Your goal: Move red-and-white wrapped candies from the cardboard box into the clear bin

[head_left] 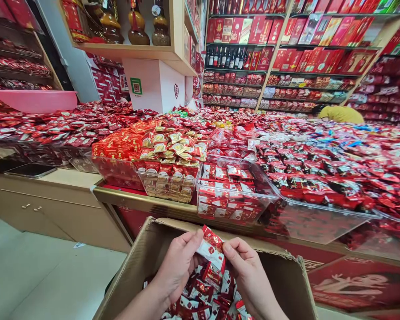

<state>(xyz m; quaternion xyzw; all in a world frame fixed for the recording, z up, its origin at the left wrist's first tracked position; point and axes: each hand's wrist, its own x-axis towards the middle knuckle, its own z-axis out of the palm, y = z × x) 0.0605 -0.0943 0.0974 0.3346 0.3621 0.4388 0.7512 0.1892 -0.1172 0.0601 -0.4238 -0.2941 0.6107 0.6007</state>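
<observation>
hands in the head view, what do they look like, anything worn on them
Both the left hand and the right hand are bare: no gloves, rings, watch or bracelet show. The forearms are uncovered as far as the frame shows, with no sleeve in view. Fingernails are short and unpainted.

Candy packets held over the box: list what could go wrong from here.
1. Both the left hand and right hand pinch the candy packets only at their top edge, so the lower ones could slip back into the cardboard box.
2. The clear bin ahead overhangs the counter edge; piling more in might tip it.
</observation>
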